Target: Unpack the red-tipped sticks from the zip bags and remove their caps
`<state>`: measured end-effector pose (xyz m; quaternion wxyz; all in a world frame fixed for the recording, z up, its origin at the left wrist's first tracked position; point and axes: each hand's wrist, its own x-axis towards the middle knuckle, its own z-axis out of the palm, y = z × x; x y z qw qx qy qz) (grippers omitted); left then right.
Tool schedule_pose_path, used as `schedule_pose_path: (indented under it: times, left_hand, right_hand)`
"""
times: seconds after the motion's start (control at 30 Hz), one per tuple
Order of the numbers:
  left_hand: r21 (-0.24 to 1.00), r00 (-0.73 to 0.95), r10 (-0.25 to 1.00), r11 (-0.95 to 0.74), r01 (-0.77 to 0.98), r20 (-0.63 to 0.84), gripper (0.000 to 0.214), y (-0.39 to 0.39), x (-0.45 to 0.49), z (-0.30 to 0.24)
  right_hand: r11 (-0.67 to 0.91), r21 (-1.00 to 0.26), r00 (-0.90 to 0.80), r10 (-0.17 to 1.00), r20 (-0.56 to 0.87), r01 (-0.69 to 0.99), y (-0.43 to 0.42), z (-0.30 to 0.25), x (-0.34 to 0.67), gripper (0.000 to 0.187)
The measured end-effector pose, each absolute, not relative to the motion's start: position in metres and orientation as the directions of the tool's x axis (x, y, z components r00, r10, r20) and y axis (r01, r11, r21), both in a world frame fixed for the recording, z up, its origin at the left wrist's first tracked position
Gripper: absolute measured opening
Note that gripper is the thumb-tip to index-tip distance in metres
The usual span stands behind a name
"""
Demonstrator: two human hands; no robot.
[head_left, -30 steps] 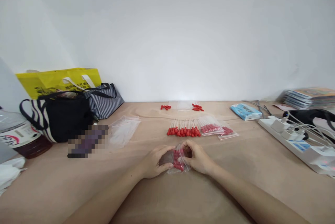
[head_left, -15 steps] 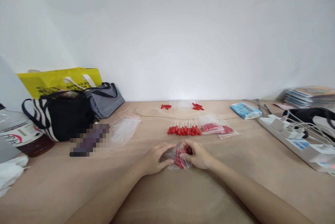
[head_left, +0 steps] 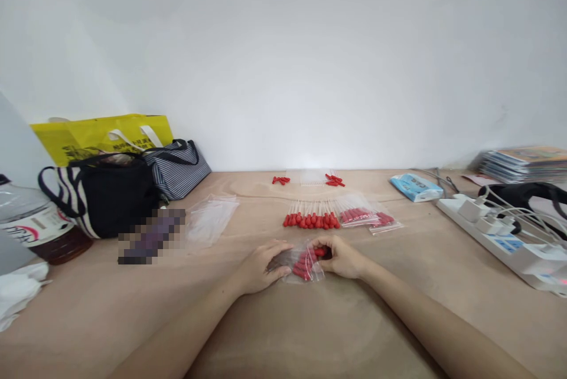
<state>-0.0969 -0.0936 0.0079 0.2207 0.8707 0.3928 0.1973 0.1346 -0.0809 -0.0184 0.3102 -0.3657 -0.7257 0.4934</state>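
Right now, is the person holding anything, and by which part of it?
Yes: a clear plastic bag of red-tipped sticks, resting on the table. The left hand grips its left end, and the right hand pinches its right end.

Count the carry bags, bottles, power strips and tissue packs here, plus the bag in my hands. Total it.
Carry bags: 3 (yellow, black, pinstriped)
Bottle: 1
Power strip: 1
Tissue pack: 1
Clear bag of red-tipped sticks, held: 1
Total: 7

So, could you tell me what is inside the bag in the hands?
Red-tipped sticks lie inside the bag; the left hand and right hand cover its ends, hiding the rest.
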Motion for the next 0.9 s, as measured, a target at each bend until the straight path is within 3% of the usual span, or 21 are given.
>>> schedule_pose_path:
  times: [0.3, 0.53, 0.8, 0.9]
  left_hand:
    - [0.522, 0.612, 0.781, -0.576, 0.630, 0.123, 0.041, -0.091, -0.109, 0.014]
    - [0.516, 0.581, 0.808, -0.539, 0.666, 0.094, 0.046, -0.084, -0.127, 0.016]
    - [0.552, 0.590, 0.801, -0.537, 0.638, 0.099, 0.045, -0.085, -0.126, 0.014]
    - [0.562, 0.586, 0.804, -0.532, 0.633, 0.102, 0.044, -0.085, -0.127, 0.013]
  right_hand:
    - [0.146, -0.958, -0.447, 0.894, 0.021, 0.247, -0.079, -0.012, 0.151, 0.028]
    - [0.302, -0.876, -0.383, 0.911, 0.150, 0.376, -0.080, -0.011, 0.161, 0.027]
    - [0.247, -0.938, -0.374, 0.916, 0.145, 0.242, -0.078, -0.018, 0.157, 0.029]
    - [0.337, -0.884, -0.331, 0.916, 0.227, 0.325, -0.081, -0.015, 0.154, 0.029]
